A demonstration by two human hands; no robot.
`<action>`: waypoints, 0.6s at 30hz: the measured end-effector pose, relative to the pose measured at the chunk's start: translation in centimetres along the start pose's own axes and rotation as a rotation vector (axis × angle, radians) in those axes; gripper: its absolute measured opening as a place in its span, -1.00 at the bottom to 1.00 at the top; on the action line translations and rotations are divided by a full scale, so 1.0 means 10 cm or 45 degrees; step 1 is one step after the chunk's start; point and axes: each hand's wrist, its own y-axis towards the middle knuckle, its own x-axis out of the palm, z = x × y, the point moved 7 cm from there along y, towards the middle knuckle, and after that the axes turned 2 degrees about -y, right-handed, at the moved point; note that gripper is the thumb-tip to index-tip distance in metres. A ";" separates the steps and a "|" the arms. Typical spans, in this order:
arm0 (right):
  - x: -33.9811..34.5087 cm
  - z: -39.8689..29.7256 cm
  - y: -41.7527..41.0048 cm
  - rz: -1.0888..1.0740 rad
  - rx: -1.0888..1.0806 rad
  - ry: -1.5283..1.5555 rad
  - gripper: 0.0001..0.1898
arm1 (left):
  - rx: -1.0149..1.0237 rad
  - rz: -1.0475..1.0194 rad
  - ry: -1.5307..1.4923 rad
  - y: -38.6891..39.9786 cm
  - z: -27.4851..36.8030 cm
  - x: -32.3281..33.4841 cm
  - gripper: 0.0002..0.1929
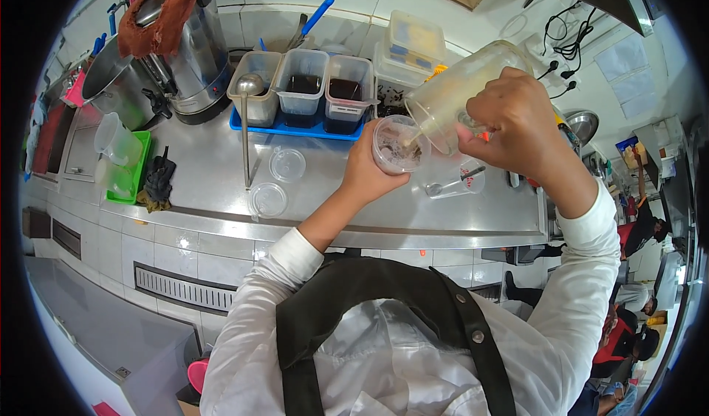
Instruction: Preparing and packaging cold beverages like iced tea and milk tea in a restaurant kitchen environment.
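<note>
My left hand [363, 166] is wrapped around a clear plastic cup [394, 155] with brownish, bubbly contents. Gripped by its handle in my right hand [507, 122] is a large clear pitcher [471, 83], tilted with its mouth over the cup; pale liquid runs from it into the cup. Two clear plastic lids [287, 164] lie on the steel counter to the left of the cup. A spoon [454, 182] rests across a clear item with red print at the right. A long-handled ladle [250, 86] leans at a tub [256, 105] of the row behind.
Tubs of dark liquid [302, 86] stand in a blue tray [332, 133]. Left are a steel urn [202, 56], a large pot [119, 78], a green tray [138, 177] with plastic jugs and a dark cloth [160, 177]. Lidded containers [412, 39] stand behind. Several people are at the right.
</note>
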 end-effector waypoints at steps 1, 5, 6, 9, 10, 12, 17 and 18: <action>0.00 0.01 0.01 0.005 0.018 0.003 -0.67 | -0.002 0.003 -0.001 0.00 -0.01 0.00 -0.18; 0.12 0.10 -0.13 0.029 0.129 0.021 -0.72 | 0.019 0.037 -0.020 -0.03 0.01 -0.07 -0.17; 0.17 0.20 -0.22 0.089 0.235 0.096 -0.69 | 0.050 0.052 -0.011 -0.03 0.04 -0.10 -0.17; 0.43 0.43 -0.51 0.201 0.630 0.399 -0.65 | 0.022 0.053 0.008 -0.03 0.04 -0.17 -0.16; 0.58 0.55 -0.68 0.247 0.919 0.622 -0.63 | 0.015 0.057 0.021 -0.05 0.01 -0.20 -0.16; 0.80 0.61 -0.88 0.375 1.023 0.810 -0.64 | 0.053 0.077 0.065 -0.07 -0.02 -0.25 -0.15; 1.58 0.59 -1.33 0.918 1.302 1.668 -0.73 | -0.005 0.130 0.107 -0.12 -0.14 -0.37 -0.15; 1.72 0.55 -1.39 0.946 1.370 1.719 -0.73 | 0.004 0.169 0.148 -0.13 -0.17 -0.41 -0.16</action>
